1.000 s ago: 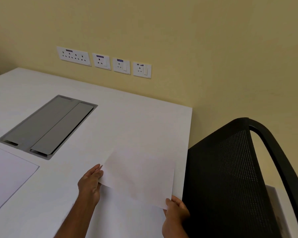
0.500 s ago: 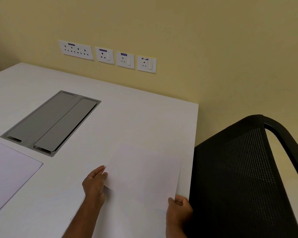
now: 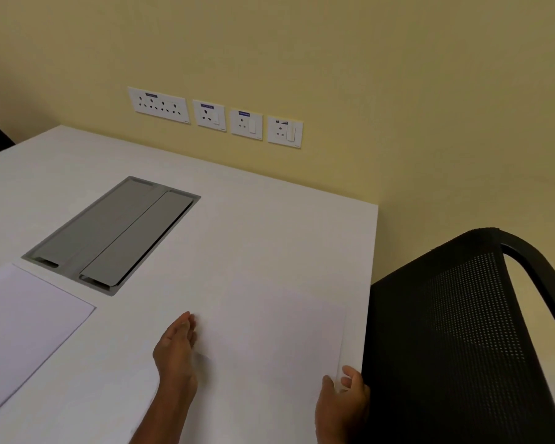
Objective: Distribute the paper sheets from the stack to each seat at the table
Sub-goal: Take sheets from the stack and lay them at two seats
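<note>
**Sheet flat near the tabletop's right edge, by the chair**

Tabletop (image 3: 269, 225), white, fills most of the view. Its far edge meets the yellow wall and its right edge runs down beside a black mesh chair (image 3: 462, 331), which stands just beside that edge and is cut off by the frame at right and bottom. The paper sheet (image 3: 269, 347) lies in front of the chair. Its right edge sits just inside the tabletop's edge and curls up slightly, and its white outline is faint against the white surface. Bare tabletop lies open beyond it. A second sheet (image 3: 23, 331) lies well apart at left, cut off by the frame. Above that second sheet a grey hatch (image 3: 109, 235) is set flush into the tabletop. The left hand (image 3: 175, 350) rests at the paper sheet's left edge, its grip open with straight fingers. The right hand (image 3: 343, 402) is at the near right corner. I cannot tell whether its grip pinches the curled edge or is loose.
</note>
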Demonstrator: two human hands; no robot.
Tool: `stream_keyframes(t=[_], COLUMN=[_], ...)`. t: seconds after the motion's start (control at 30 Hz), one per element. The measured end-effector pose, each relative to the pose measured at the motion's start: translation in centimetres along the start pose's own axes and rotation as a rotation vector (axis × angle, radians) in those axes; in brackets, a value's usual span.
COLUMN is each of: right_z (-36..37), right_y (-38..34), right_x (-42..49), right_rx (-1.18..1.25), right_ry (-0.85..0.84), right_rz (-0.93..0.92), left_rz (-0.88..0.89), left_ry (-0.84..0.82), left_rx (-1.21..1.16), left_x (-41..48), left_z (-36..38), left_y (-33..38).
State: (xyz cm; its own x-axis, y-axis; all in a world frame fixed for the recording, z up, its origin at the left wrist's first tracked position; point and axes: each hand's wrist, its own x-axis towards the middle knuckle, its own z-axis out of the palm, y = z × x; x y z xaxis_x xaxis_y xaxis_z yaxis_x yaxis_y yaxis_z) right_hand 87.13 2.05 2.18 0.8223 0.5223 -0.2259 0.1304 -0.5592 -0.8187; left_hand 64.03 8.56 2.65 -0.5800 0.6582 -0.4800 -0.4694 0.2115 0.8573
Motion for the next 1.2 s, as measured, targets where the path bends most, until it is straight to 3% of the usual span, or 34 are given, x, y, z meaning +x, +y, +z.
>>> stream_keyframes(t=[0.23,0.4,0.53,0.8,0.93,1.2], right_z=[-2.3,-4.3,-6.8,-14.6,-20.2,-29.4], right_y=[-3.7,-5.9,-7.8,-11.2,-11.4,-14.3], right_x=[-3.0,-5.2,-7.3,-12.8,-15.2,-21.6], right_rx=[-0.193,-0.338,-0.323,-0.291,-0.334,-0.196], right_ry=[-0.121,-0.096,-0.185,-0.360,-0.440,-0.452], right_rz=[-0.499,-0.759,-0.936,-1.144,-1.249,-1.388], left_rz=[0.347,0.625,0.796,1.158,1.249,1.315], left_ry=[-0.188,-0.274,-0.301,-0.136,-0.008,0.170], left_rx=[0.415,0.692,0.881,1.090,1.129,1.069], left_x=[-3.7,-7.3,-10.9,-21.8,-28.8,-39.2], left_z=[0.1,-1.0,-2.7,-6.8,-10.3,-16.8], left_y=[3.9,7.4,10.3,14.7,16.1,20.1])
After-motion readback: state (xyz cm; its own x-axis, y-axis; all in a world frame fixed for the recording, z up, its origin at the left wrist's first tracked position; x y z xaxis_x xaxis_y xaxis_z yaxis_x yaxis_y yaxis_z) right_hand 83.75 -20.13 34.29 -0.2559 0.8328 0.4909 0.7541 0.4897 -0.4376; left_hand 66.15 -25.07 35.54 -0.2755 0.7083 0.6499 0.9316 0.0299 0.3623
